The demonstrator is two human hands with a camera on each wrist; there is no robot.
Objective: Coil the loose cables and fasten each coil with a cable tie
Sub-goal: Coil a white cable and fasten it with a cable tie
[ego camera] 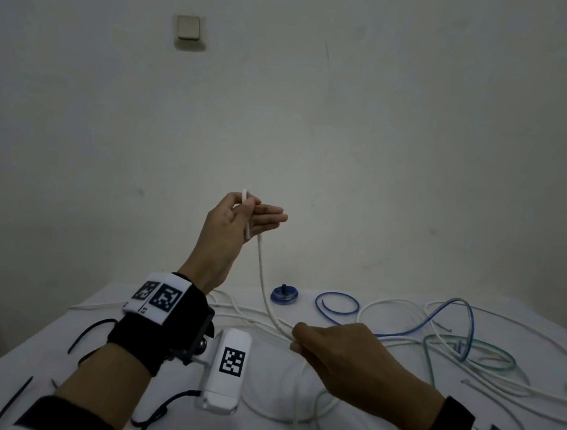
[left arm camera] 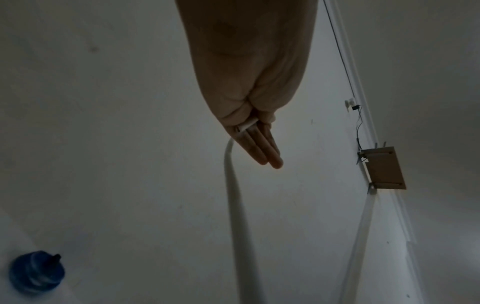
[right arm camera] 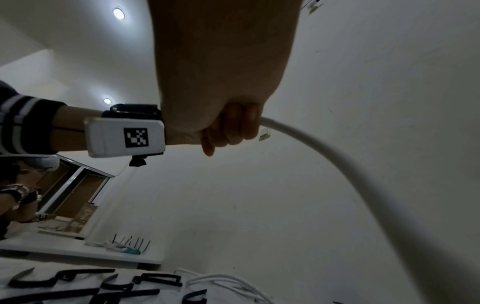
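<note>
Your left hand (ego camera: 232, 222) is raised well above the white cloth-covered table (ego camera: 295, 395), and it pinches the end of a thin white round-jacketed cable (ego camera: 263, 281) between thumb and forefinger. The other fingers (left arm camera: 262, 150) lie straight and relaxed, pointing away from you. The cable's end is a slim white plug (ego camera: 245, 212) that stands nearly upright, its free tip poking out above your thumb. From the left wrist view the same plug (left arm camera: 245, 125) lies across the roots of your fingers.

Below the pinch the cable hangs almost straight down, then curves toward you and to your right in a smooth arc. Its long axis runs from high at the left hand to low at your right hand (ego camera: 348, 362), which hovers just above the table. Your right fingers (right arm camera: 233, 127) are curled round the cable, gripping it; from there it sweeps out in a broad bend in the right wrist view.

The rest of the white cable trails onto the table among other loose cables: a blue cable (ego camera: 402, 321) and a green cable (ego camera: 468, 351), looped and crossing one another to your right. Black plastic cable ties (right arm camera: 70, 276) lie scattered on the cloth to your left. A small blue round spool (ego camera: 284, 295) stands near the far edge of the table.
</note>
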